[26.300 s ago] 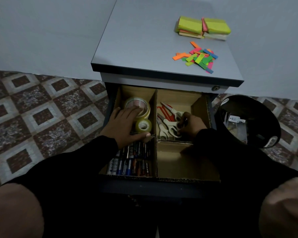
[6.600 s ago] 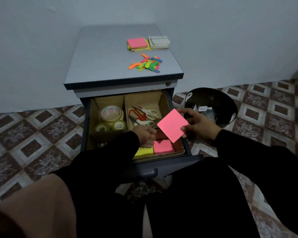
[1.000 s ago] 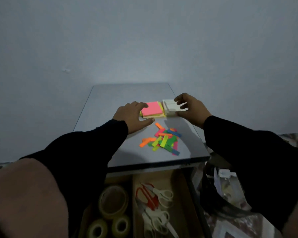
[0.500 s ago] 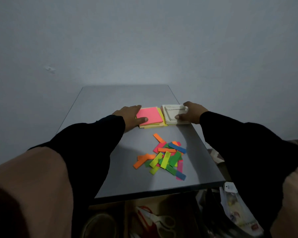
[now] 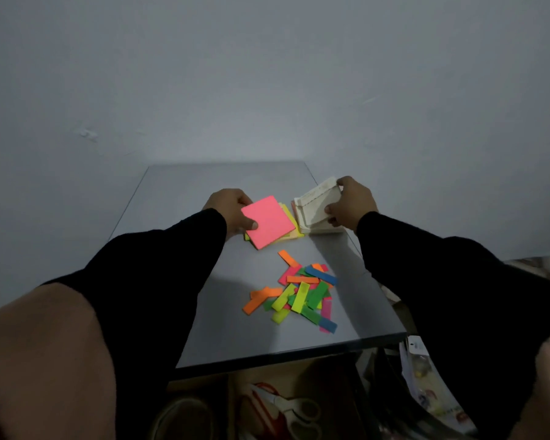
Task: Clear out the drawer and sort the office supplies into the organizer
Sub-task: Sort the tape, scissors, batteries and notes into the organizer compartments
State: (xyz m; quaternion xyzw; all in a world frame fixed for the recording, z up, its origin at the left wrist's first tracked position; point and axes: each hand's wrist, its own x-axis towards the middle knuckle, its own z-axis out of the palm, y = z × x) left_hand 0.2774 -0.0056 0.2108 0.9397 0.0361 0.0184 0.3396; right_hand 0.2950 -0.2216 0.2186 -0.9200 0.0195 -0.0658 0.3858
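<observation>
Above: left hand (image 5: 227, 211) grips pink sticky-note pad (image 5: 268, 221), tilted up off yellow pads (image 5: 291, 231) on cabinet top (image 5: 204, 281). Right hand (image 5: 351, 204) grips white pad stack (image 5: 315, 206), near edge raised. Coloured tabs (image 5: 299, 295) lie loose nearer cam.

The cabinet top (image 5: 223, 312) looks smooth, faintly glossy grey laminate. The neon sticky flags (image 5: 299, 295) and pink note pad (image 5: 269, 221) are matt paper.

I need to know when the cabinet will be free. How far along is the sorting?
Done: scissors and a tape roll already sit in the drawer organizer below. In hand: the left hand grips the pink sticky notes; the right hand lifts the white pad. Left: the colored tabs scattered on the cabinet top.
</observation>
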